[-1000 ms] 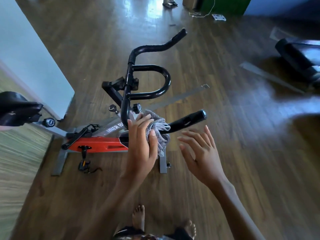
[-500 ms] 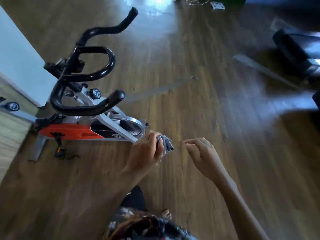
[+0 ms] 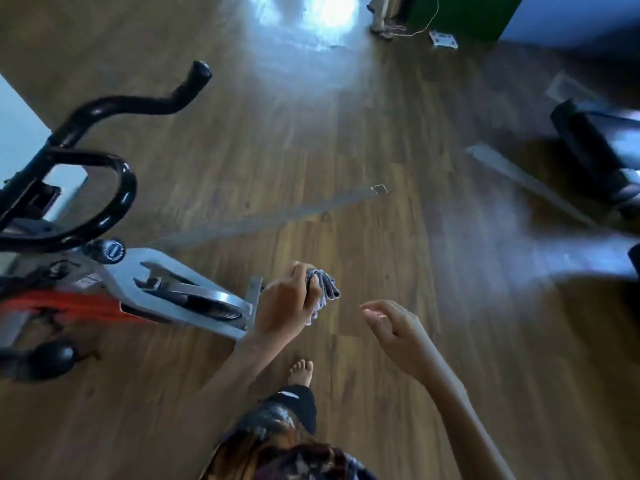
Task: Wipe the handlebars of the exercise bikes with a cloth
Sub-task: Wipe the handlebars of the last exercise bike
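Single view only: head-worn wide-angle, pitched steeply forward and down at the brown wood-plank floor (image 3: pixel 346 174). Left hand (image 3: pixel 280 306), gripping a bunched grey cloth (image 3: pixel 327 289), and right hand (image 3: pixel 398 337) sit close under the lens. Black curved tubular handlebars (image 3: pixel 138 105) are at left, a blurred dark machine (image 3: pixel 588 140) far right.

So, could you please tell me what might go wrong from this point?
The bare foot is close to the metal base bar of the exercise bike; a stubbed toe seems possible.
A grey strip lies across the floor ahead, perhaps a trip hazard.
The left hand grips the cloth bunched, its edge hanging loose; it might slip out.
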Action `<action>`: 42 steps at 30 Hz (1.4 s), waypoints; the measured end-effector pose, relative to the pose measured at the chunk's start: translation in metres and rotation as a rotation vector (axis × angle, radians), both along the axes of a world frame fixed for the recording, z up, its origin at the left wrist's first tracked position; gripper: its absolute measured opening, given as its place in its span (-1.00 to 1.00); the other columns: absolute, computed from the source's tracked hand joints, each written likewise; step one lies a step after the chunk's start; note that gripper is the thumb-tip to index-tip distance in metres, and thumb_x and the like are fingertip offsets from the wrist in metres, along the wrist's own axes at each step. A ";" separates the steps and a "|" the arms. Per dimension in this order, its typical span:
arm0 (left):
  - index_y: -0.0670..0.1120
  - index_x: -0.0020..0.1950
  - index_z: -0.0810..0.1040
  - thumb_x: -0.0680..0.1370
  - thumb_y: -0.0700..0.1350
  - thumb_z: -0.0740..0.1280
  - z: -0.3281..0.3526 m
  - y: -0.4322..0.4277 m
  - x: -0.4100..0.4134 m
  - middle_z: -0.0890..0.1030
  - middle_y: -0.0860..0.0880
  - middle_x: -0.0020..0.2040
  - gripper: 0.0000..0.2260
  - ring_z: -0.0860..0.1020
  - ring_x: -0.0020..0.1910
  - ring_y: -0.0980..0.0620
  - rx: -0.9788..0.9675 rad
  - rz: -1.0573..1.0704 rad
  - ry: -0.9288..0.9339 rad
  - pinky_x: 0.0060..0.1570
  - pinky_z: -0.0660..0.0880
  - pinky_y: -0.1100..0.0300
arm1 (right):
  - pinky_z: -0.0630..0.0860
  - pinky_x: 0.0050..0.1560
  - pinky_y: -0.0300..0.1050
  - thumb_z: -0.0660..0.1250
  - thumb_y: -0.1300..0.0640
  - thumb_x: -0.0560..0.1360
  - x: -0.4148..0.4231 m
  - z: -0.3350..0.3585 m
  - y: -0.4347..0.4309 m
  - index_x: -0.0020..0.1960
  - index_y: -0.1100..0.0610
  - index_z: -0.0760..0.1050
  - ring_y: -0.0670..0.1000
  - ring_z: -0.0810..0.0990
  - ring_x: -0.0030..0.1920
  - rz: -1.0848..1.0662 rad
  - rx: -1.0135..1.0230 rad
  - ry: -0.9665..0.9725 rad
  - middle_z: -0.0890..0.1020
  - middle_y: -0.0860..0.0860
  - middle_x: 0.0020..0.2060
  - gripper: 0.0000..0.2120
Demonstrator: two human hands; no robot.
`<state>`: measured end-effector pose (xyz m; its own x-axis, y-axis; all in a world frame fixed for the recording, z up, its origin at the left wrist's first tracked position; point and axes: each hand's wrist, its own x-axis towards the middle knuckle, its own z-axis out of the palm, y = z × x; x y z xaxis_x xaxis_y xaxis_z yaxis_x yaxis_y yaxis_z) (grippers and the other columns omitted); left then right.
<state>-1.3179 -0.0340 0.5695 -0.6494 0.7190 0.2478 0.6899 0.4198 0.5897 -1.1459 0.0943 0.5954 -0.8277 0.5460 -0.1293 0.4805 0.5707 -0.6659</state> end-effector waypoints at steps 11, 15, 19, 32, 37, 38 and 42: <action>-0.15 0.05 0.54 0.57 0.08 0.01 0.012 0.178 -0.122 0.61 -0.10 -0.16 -0.59 0.59 -0.35 -0.16 0.020 0.131 -0.027 -0.31 0.54 0.00 | 0.38 0.02 -0.50 0.25 0.04 0.60 -0.152 0.015 0.212 0.16 0.07 0.57 -0.29 0.55 0.03 0.128 -0.049 0.000 0.62 -0.14 0.02 -0.79; -0.12 0.06 0.52 0.56 0.11 0.02 0.009 0.231 -0.164 0.61 -0.05 -0.09 -0.60 0.61 -0.25 -0.14 0.034 0.290 -0.063 -0.21 0.54 -0.03 | 0.36 -0.02 -0.53 0.27 0.07 0.59 -0.221 0.005 0.282 0.12 0.10 0.59 -0.28 0.55 -0.03 0.257 -0.062 0.003 0.63 -0.11 -0.03 -0.80; -0.01 0.05 0.46 0.56 0.09 0.04 0.011 0.276 -0.202 0.65 -0.06 -0.26 -0.72 0.61 -0.33 -0.10 -0.023 0.546 -0.135 -0.25 0.49 0.05 | 0.37 -0.13 -0.49 0.25 -0.09 0.55 -0.291 0.002 0.348 -0.01 -0.06 0.54 -0.30 0.55 -0.14 0.456 -0.132 -0.041 0.60 -0.14 -0.12 -0.85; -0.01 0.05 0.46 0.54 0.18 -0.02 0.038 0.304 -0.284 0.51 0.06 -0.18 -0.62 0.54 -0.30 0.07 0.116 1.371 -0.163 -0.23 0.46 0.10 | 0.52 -0.06 -0.12 0.22 -0.09 0.59 -0.558 0.026 0.347 -0.05 -0.29 0.50 -0.14 0.61 -0.08 1.252 -0.320 -0.113 0.66 -0.12 -0.11 -0.88; -0.11 -0.02 0.45 0.56 0.16 -0.01 0.035 0.282 -0.303 0.54 -0.06 -0.15 -0.60 0.56 -0.25 -0.11 0.148 1.640 -0.086 -0.30 0.47 0.00 | 0.51 0.04 -0.08 0.16 -0.34 0.43 -0.634 0.021 0.278 0.10 0.00 0.57 -0.17 0.60 -0.03 1.557 -0.341 -0.192 0.64 -0.21 -0.07 -0.50; -0.14 -0.04 0.44 0.57 0.16 -0.01 0.034 0.279 -0.305 0.54 -0.08 -0.15 -0.59 0.55 -0.25 -0.13 0.165 1.698 -0.077 -0.31 0.47 -0.03 | 0.50 0.10 -0.11 0.17 -0.32 0.42 -0.645 0.023 0.266 0.12 0.04 0.56 -0.15 0.61 0.02 1.604 -0.364 -0.222 0.64 -0.18 -0.01 -0.48; -0.12 0.02 0.48 0.59 0.16 0.00 0.037 0.280 -0.305 0.56 -0.01 -0.08 -0.58 0.55 -0.22 0.00 0.191 1.914 -0.020 -0.25 0.49 0.06 | 0.49 0.09 -0.10 0.15 -0.29 0.46 -0.679 0.033 0.220 0.09 -0.14 0.53 -0.17 0.60 -0.02 1.863 -0.348 -0.265 0.64 -0.18 -0.09 -0.64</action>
